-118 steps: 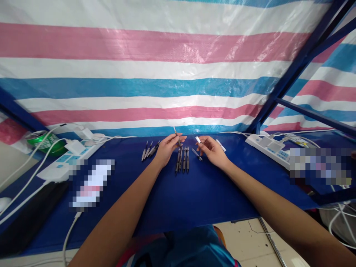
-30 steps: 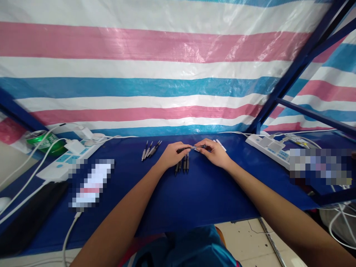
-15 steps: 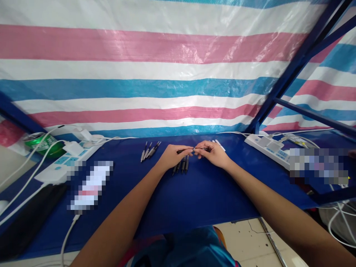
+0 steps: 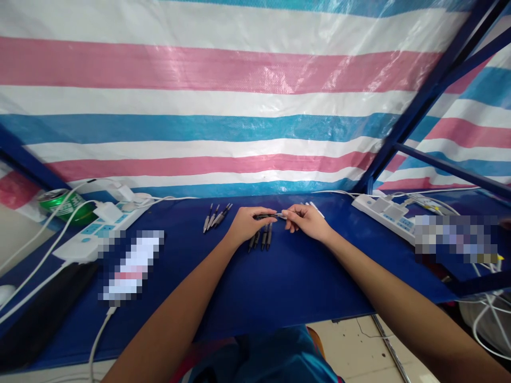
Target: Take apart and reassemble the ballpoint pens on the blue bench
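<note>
My left hand [image 4: 246, 224] is closed in a pinch around a dark pen [image 4: 263, 216] held level above the table. Facing it, my right hand [image 4: 306, 221] pinches the other end, where a thin pale piece [image 4: 280, 215] shows between the fingertips. Whether this piece is joined to the barrel I cannot tell. Just below my hands lie several dark pens [image 4: 263, 240], side by side and partly covered by my left hand. Left of my left hand is a group of slim grey and black pen parts [image 4: 216, 217]. White sticks [image 4: 316, 209] lie behind my right hand, partly hidden.
On the left are a green can [image 4: 66, 206], a white power strip [image 4: 85, 239], a blurred phone [image 4: 133, 266] on a cable, and a black cloth-like item [image 4: 46, 314]. Another power strip [image 4: 385, 218] sits right. Blue frame bars [image 4: 423, 101] and striped sheeting [image 4: 223, 127] enclose the blue table [image 4: 287, 292].
My right hand's fingertips have moved slightly right, away from my left hand. More of the thin pale piece now shows between them. The pens on the table lie as before.
</note>
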A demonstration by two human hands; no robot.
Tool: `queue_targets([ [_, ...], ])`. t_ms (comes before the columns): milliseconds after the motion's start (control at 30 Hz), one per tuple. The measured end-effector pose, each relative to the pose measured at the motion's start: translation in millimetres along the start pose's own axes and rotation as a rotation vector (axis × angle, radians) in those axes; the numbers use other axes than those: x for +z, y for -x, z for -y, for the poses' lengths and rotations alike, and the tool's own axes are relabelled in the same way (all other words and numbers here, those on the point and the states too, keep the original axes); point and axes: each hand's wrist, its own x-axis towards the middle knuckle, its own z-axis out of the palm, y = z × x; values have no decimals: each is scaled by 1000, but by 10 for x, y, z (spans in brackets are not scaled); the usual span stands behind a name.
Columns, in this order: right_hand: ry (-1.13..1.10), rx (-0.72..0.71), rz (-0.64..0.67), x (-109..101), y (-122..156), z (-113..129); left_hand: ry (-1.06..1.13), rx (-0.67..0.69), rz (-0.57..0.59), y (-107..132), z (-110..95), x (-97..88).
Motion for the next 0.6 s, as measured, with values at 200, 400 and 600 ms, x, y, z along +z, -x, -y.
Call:
queue_targets([
  [200,-9,-43,-105,-13,0,14,13,5,-29,6,-18,4],
  [400,-3,-54,-160,-12,-2,-12,-59,61,-55,-36,33,-30],
  [600,-16,-51,-171,-4,-3,-7,37,39,-85,-37,77,-6],
])
